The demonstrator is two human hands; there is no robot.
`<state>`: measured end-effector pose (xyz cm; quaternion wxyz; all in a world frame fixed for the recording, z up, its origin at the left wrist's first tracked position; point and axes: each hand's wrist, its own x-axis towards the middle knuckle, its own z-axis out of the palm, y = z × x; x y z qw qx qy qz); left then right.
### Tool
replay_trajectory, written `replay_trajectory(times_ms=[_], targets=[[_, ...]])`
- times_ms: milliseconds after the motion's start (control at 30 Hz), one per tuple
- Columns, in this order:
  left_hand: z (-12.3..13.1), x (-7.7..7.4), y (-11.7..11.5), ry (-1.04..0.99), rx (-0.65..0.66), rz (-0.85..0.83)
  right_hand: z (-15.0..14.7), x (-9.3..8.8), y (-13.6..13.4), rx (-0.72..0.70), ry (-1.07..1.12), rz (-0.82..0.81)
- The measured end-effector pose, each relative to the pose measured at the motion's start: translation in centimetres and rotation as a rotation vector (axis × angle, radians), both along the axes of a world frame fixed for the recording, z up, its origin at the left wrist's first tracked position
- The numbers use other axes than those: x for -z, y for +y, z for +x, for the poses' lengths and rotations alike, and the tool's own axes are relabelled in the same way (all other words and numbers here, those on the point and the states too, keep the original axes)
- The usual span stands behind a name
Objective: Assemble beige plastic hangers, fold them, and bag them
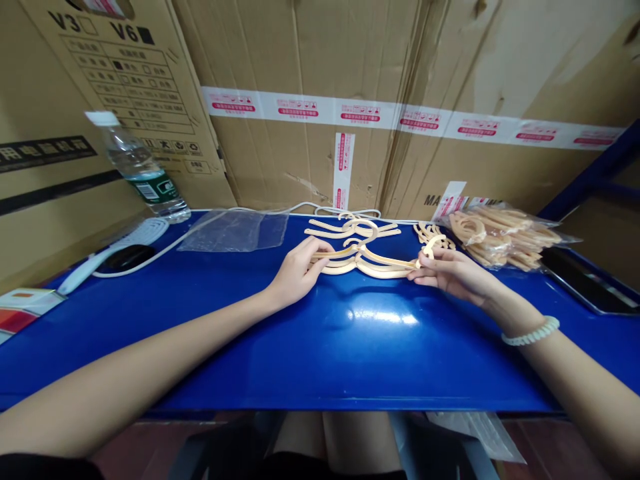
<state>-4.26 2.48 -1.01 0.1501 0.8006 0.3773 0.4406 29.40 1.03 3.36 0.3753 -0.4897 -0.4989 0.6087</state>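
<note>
Several cream plastic hangers (367, 263) lie stacked on the blue table (320, 347). My left hand (299, 270) grips the left end of the stack, fingers curled round it. My right hand (450, 272) pinches the right end of the same hangers, with a small cream hook piece (431, 245) at its fingertips. Further back lies another loose hanger (353, 229), and a small pile of cream hooks (429, 233) sits just beyond my right hand.
A clear bag of cream hangers (505, 235) lies at the right, a dark tablet (585, 283) beyond it. An empty plastic bag (235, 231), a water bottle (143, 170), a black mouse (131, 256) and a white cable (165, 247) sit at the left. Cardboard boxes (320, 100) wall the back.
</note>
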Motion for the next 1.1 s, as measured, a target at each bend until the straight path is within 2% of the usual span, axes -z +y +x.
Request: replay_trajectory(times_ms=[367, 667, 1100], targets=[[-0.1, 0.0, 0.0, 0.005, 0.01, 0.014, 0.4, -0.1, 0.3, 0.061, 0.068, -0.056], [0.0, 0.1, -0.1, -0.009, 0.028, 0.011, -0.5, 0.4, 0.0, 0.108, 0.024, 0.179], [0.1, 0.1, -0.3, 0.006, 0.019, 0.019, -1.4, 0.6, -0.5, 0.261, 0.012, 0.382]])
